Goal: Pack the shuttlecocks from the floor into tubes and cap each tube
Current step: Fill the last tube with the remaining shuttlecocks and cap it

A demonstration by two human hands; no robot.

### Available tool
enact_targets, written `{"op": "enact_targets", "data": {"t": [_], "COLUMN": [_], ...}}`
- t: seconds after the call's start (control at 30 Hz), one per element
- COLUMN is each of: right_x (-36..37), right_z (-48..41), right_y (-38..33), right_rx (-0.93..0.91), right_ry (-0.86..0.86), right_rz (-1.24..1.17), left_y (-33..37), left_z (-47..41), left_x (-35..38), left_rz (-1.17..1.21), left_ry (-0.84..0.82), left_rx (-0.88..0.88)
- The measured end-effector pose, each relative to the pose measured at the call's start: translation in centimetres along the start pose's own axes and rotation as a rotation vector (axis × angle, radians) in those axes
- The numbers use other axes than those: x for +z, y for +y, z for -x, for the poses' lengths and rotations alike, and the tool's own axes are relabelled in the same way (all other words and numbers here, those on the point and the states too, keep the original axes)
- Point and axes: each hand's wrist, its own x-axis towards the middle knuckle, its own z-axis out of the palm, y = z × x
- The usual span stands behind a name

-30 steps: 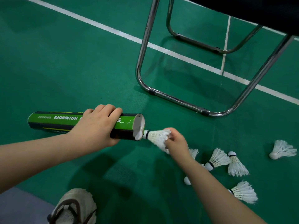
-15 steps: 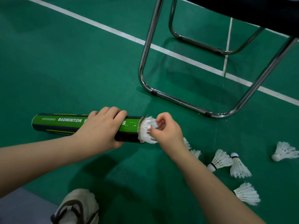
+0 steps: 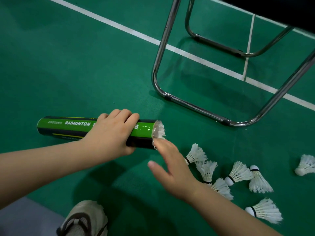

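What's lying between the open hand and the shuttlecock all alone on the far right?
In the head view, a cluster of loose shuttlecocks lies on the green floor between the right hand and that lone shuttlecock.

**Tube in hand, feathers at its mouth**

The left hand point(image 3: 109, 132) grips a green and black tube point(image 3: 68, 127) held sideways over the green floor point(image 3: 68, 65); the white feathers of a shuttlecock point(image 3: 159, 130) stick out of its open right end; the right hand point(image 3: 170, 169), fingers spread and blurred, hangs just below that end, one fingertip perhaps touching the feathers; six loose shuttlecocks point(image 3: 239, 172) cluster on the floor to its right; a lone shuttlecock point(image 3: 306, 165) lies well apart at the frame's edge; a chrome chair frame point(image 3: 187, 106) stands behind, across a white line point(image 3: 119, 27); a shoe point(image 3: 83, 220) shows at the bottom.
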Motion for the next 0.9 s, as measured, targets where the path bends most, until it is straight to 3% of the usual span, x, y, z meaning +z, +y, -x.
{"op": "enact_targets", "data": {"t": [0.2,0.4,0.6,0.67,0.8,0.9], "right_x": [-0.8,-0.5,-1.1,-1.8,-4.1,-6.2], "right_z": [-0.9,-1.8,-2.0,-2.0,-0.1,1.1], "right_y": [-1.4,-0.8,0.0,1.0,4.4,7.4], "right_rx": [0.026,0.165,0.068,-0.052,-0.228,-0.069], "right_ry": [-0.524,-0.601,-0.415,-0.365,0.027,0.254], "right_rz": [0.355,0.349,0.318,0.416,0.355,0.438], "left_y": [0.6,1.1,1.5,1.7,1.8,1.9], "left_z": [0.6,0.6,-0.2,-0.6,-0.7,-0.7], "left_x": [0.5,0.9,0.5,0.4,0.4,0.5], "left_rz": [-0.049,-0.061,-0.055,-0.046,-0.045,-0.049], "left_ry": [-0.054,-0.13,-0.149,-0.135,-0.145,-0.164], "left_rx": [0.189,0.206,0.159,0.145,0.12,0.104]}}
